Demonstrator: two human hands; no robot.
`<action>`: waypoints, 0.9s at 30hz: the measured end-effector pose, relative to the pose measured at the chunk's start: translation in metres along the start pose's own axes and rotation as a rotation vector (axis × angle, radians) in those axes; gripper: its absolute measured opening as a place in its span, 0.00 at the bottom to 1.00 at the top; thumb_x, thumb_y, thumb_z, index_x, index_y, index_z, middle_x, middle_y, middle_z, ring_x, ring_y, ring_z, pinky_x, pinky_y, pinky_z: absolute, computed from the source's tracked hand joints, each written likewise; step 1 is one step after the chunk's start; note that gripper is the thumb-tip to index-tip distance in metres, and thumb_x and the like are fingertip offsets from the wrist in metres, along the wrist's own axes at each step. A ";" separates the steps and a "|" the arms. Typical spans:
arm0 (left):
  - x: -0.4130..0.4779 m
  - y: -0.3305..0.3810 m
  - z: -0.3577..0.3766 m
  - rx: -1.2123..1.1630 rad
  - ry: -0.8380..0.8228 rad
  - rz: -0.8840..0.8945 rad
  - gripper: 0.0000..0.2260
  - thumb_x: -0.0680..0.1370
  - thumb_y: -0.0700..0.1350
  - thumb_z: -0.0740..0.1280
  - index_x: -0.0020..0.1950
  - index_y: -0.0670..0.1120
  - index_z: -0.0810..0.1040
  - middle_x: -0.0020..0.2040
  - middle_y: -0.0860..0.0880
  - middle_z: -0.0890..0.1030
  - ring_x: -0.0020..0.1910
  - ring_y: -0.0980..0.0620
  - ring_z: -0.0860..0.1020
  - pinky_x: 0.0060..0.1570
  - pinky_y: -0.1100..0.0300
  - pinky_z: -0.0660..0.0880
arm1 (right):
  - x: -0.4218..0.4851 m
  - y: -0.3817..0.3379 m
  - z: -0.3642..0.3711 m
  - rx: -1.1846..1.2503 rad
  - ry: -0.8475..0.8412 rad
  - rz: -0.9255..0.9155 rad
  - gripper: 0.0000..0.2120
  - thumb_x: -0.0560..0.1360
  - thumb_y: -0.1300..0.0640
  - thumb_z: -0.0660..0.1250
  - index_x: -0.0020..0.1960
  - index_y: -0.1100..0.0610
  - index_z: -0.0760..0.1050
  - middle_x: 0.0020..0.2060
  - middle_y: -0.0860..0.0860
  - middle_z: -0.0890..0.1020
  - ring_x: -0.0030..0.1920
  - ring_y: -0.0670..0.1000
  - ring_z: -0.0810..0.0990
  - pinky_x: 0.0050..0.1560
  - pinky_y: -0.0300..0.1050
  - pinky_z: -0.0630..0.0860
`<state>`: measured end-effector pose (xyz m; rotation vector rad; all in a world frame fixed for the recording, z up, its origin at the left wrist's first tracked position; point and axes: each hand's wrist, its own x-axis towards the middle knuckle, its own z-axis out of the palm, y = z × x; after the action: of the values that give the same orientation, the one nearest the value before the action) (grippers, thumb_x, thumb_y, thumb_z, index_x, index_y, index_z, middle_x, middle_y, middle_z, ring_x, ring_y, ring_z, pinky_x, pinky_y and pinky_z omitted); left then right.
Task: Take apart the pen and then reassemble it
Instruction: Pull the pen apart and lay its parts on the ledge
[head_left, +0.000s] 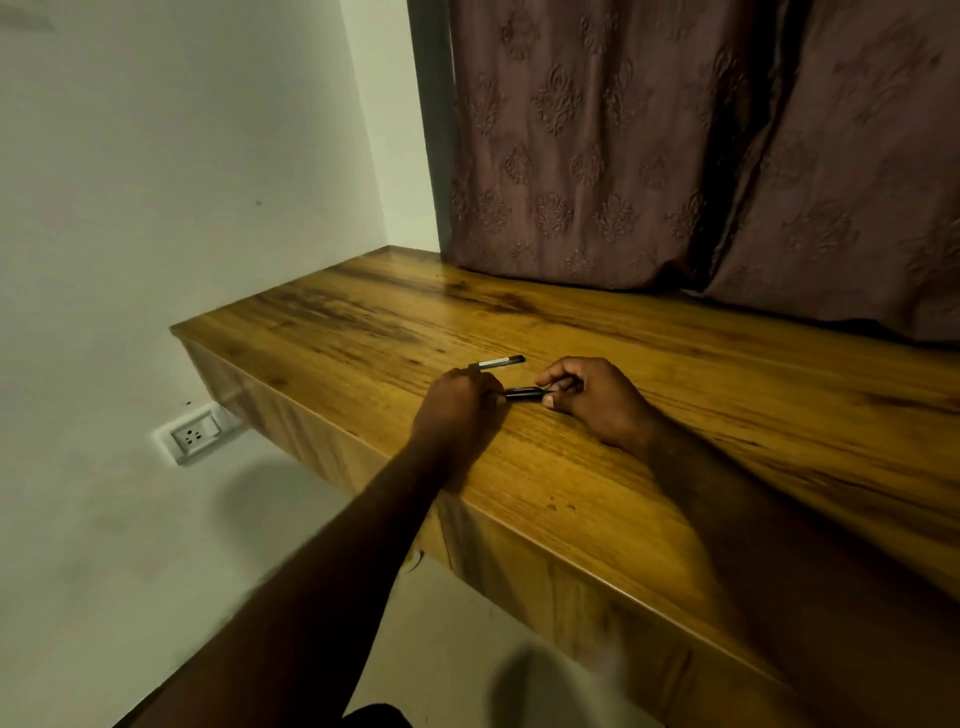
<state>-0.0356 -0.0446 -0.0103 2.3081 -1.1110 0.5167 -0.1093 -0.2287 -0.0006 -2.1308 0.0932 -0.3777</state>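
A dark pen part (522, 393) lies between my two hands just above the wooden desk (675, 415). My left hand (457, 410) is closed around its left end, and my right hand (592, 400) pinches its right end with thumb and fingers. A second slim piece (501, 361), pale with a dark tip, rests on the desk just beyond my left hand's knuckles; its left end is hidden behind that hand. Where the held part ends inside either fist is hidden.
The desk's front edge (571, 525) runs diagonally from left to lower right, with floor below it. A white wall with a socket (195, 434) is on the left. Brown patterned curtains (675, 156) hang onto the desk's back.
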 end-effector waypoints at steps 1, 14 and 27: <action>0.001 0.000 0.001 -0.014 0.014 0.024 0.08 0.76 0.44 0.66 0.43 0.44 0.83 0.39 0.44 0.83 0.37 0.46 0.79 0.38 0.53 0.76 | -0.003 0.000 -0.003 0.030 0.010 0.005 0.10 0.71 0.68 0.71 0.52 0.59 0.81 0.38 0.50 0.78 0.38 0.44 0.74 0.39 0.30 0.72; 0.000 -0.007 0.011 -0.211 0.005 0.077 0.11 0.76 0.46 0.63 0.53 0.40 0.77 0.49 0.41 0.79 0.47 0.44 0.76 0.47 0.51 0.75 | -0.005 0.000 -0.002 0.208 0.111 0.087 0.10 0.78 0.55 0.66 0.38 0.55 0.78 0.32 0.51 0.82 0.32 0.46 0.74 0.39 0.43 0.73; 0.001 -0.002 0.009 -0.157 0.053 0.136 0.18 0.80 0.52 0.57 0.47 0.40 0.79 0.43 0.40 0.81 0.41 0.43 0.78 0.40 0.51 0.76 | -0.006 -0.001 -0.010 0.402 0.100 0.111 0.08 0.74 0.69 0.68 0.43 0.58 0.80 0.38 0.56 0.83 0.34 0.46 0.78 0.41 0.39 0.76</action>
<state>-0.0324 -0.0492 -0.0174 2.0834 -1.2429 0.5197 -0.1178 -0.2346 0.0043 -1.7031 0.1773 -0.4005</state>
